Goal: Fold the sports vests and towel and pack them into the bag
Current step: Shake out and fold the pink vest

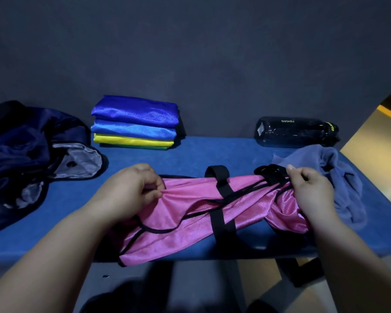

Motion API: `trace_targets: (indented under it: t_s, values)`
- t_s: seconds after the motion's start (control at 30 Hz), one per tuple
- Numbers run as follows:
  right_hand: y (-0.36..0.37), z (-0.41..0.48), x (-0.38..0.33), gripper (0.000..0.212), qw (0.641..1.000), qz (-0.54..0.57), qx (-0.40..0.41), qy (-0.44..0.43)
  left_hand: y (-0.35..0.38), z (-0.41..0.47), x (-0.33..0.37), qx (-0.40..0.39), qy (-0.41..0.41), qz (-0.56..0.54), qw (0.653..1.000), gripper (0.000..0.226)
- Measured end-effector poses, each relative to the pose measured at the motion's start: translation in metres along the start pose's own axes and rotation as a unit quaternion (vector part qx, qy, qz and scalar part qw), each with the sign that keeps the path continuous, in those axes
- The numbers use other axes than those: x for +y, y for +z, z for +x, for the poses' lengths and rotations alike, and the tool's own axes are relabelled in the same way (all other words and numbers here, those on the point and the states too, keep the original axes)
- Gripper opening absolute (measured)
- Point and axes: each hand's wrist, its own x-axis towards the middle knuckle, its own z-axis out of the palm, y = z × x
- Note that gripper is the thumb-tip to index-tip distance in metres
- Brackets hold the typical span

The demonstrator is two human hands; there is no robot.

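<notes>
Setting: a dark grey-blue wall (190, 53) stands behind a blue padded surface (190, 152) that runs across the view.
Bag: a navy bag (27, 154) lies slumped at the far left of the surface, its mouth open and its grey lining showing.
Folded stack: folded vests (136, 123) sit piled against the wall just right of the bag, with deep blue on top, then lighter blue, yellow and a green edge at the bottom.
Left hand: the left hand (131, 188) reaches in from the lower left, palm down, fingers curled, pinching the left end of the pink vest.
Pink vest: the pink vest (185, 218), trimmed in black, lies stretched between both hands near the front edge, with its lower part hanging over that edge.
Strap: a wide black strap (221, 199) crosses over the vest's middle.
Right hand: the right hand (309, 193) comes in from the lower right, thumb raised, fingers closed on the vest's bunched right end.
Bottle: a dark bottle (296, 132) lies on its side by the wall.
Towel: a crumpled blue-grey towel (343, 177) lies unfolded just beyond the right hand, touching the vest's end.
</notes>
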Motion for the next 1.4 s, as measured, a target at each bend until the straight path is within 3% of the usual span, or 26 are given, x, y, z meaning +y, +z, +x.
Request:
trace_targets:
  t_s: [0.07,0.27,0.4,0.53,0.63,0.7,0.87,1.1,1.27,1.4]
  values:
    - [0.000,0.000,0.000,0.036,1.000,-0.014,0.001,-0.002,0.001,0.001,-0.001,0.028,-0.011,-0.001,1.000,0.032]
    - [0.000,0.001,0.000,0.038,1.000,-0.011,0.002,-0.004,0.007,0.001,-0.007,0.003,0.004,0.038,0.999,0.043]
    - [0.000,0.001,0.002,0.037,1.000,-0.020,0.001,-0.007,0.007,0.001,-0.009,-0.024,0.036,0.092,0.995,0.040]
    - [0.001,0.003,0.004,0.036,1.000,-0.016,0.002,-0.005,0.008,-0.002,0.003,-0.063,0.020,0.109,0.992,0.022]
    - [0.002,0.003,0.005,0.035,1.000,-0.017,0.002,-0.007,0.009,-0.002,0.010,-0.093,-0.014,0.126,0.987,0.068]
    - [0.002,0.004,0.005,0.035,1.000,-0.022,0.003,-0.007,0.010,-0.003,0.015,-0.112,-0.026,0.158,0.981,0.077]
    - [0.001,0.004,0.006,0.035,1.000,-0.021,0.002,-0.007,0.016,0.000,0.012,-0.074,-0.008,0.145,0.987,0.031]
    - [0.000,0.003,0.006,0.034,1.000,-0.006,-0.006,-0.008,-0.004,0.000,-0.005,-0.146,-0.026,-0.131,0.980,0.043]
    - [0.001,0.004,0.006,0.033,1.000,0.003,-0.009,-0.003,0.002,0.001,-0.011,-0.179,-0.016,-0.005,0.984,0.025]
    - [0.001,0.004,0.007,0.034,1.000,0.006,-0.010,-0.003,0.004,0.003,-0.011,-0.120,-0.013,0.042,0.992,0.016]
